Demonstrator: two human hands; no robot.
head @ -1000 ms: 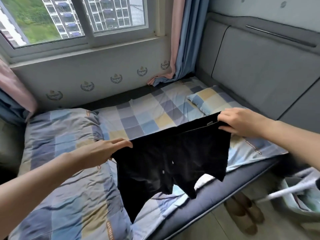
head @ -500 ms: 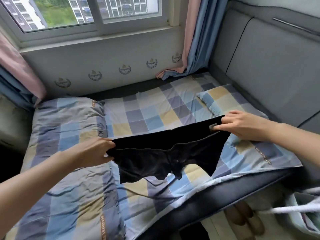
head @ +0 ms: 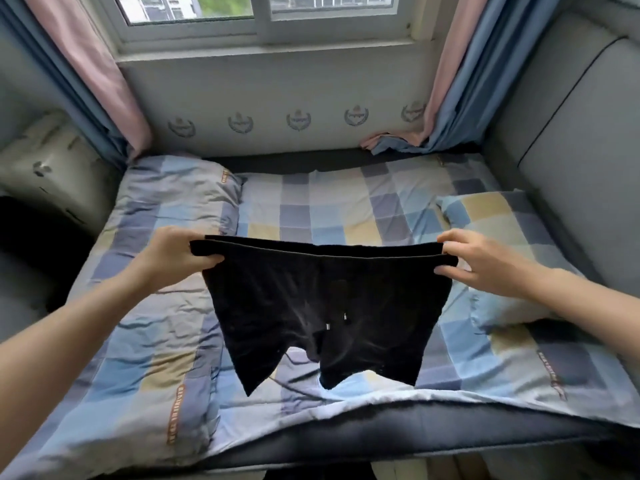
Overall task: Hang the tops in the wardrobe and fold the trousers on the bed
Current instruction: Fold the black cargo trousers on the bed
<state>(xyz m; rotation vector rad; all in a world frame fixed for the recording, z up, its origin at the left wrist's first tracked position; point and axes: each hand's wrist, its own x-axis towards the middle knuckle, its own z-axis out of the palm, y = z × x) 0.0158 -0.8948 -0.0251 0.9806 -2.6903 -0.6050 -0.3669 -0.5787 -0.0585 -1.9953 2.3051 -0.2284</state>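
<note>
Over the checked bed (head: 346, 209), I hold the black shorts (head: 322, 306) spread by the waistband, left hand (head: 173, 258) and right hand (head: 485, 261) pinching its ends, so next I judge they need laying flat for folding.

Checkered quilt (head: 166, 327) in blue, grey and yellow is bunched up on the left, with a matching pillow (head: 485, 220) over on the right near the grey padded headboard (head: 571, 140). Behind them there's a window (head: 263, 12) with pink-and-blue curtains (head: 104, 74) hanging on both sides.
</note>
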